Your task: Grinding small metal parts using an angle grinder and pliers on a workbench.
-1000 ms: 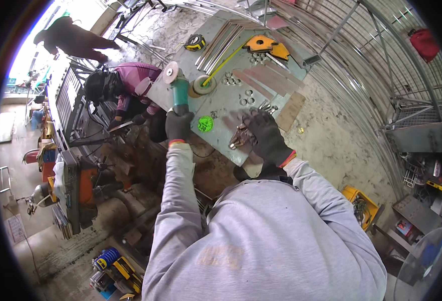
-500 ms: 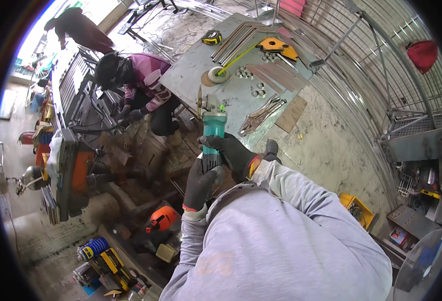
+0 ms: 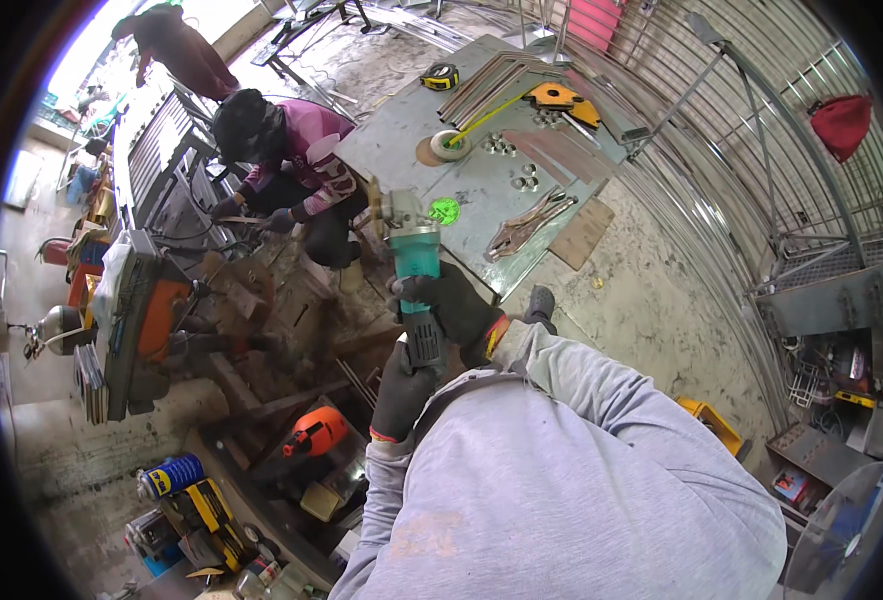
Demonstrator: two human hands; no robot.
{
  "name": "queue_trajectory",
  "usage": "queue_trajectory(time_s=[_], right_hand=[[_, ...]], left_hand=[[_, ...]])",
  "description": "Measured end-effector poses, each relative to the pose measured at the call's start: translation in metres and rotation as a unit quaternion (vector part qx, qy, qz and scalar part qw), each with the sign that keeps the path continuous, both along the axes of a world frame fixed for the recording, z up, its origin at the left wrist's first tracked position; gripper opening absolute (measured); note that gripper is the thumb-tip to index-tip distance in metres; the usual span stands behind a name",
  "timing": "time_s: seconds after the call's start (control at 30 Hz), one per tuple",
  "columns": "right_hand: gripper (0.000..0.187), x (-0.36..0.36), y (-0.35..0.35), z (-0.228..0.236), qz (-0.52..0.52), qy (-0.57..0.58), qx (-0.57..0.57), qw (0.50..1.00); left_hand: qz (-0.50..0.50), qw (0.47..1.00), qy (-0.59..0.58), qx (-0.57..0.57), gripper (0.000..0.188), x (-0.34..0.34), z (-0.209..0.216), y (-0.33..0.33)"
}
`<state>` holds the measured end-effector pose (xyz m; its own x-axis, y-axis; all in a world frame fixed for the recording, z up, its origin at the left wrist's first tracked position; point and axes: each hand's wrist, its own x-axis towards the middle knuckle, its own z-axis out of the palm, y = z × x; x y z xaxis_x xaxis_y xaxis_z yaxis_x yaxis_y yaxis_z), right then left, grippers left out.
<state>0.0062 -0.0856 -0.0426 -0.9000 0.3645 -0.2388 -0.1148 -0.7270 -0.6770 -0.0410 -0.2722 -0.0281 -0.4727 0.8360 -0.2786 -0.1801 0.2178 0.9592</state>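
I hold the teal angle grinder in both gloved hands — my right hand is wrapped tight round its body, my left hand closed on the dark rear end just below. The disc end points up and away from me, near the edge of the grey steel table. Beyond my right hand, on that table, lie locking pliers and a green round tag. To the left of my hands a crouching person works on the floor.
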Motion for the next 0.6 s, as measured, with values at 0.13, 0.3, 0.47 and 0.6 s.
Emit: queue_trajectory(time_s=[0.13,0.3,0.47,0.6], right_hand=[[0.039,0.013,-0.006,0.007,-0.045,-0.026,0.002,0.999],[0.045,0.032,0.010,0.006,-0.044,-0.043,0.003,0.998],[0.048,0.046,0.018,-0.001,0.011,-0.082,0.180,0.980],[0.051,0.057,0.018,-0.014,0.060,-0.126,0.135,0.981]], left_hand=[[-0.035,0.999,0.009,0.014,0.037,-0.001,-0.017,-0.008],[0.013,0.991,-0.133,-0.018,0.049,0.006,0.017,0.002],[-0.016,0.993,0.086,-0.077,0.054,-0.004,0.001,0.010],[-0.049,0.971,0.189,-0.140,0.078,-0.014,0.008,0.012]])
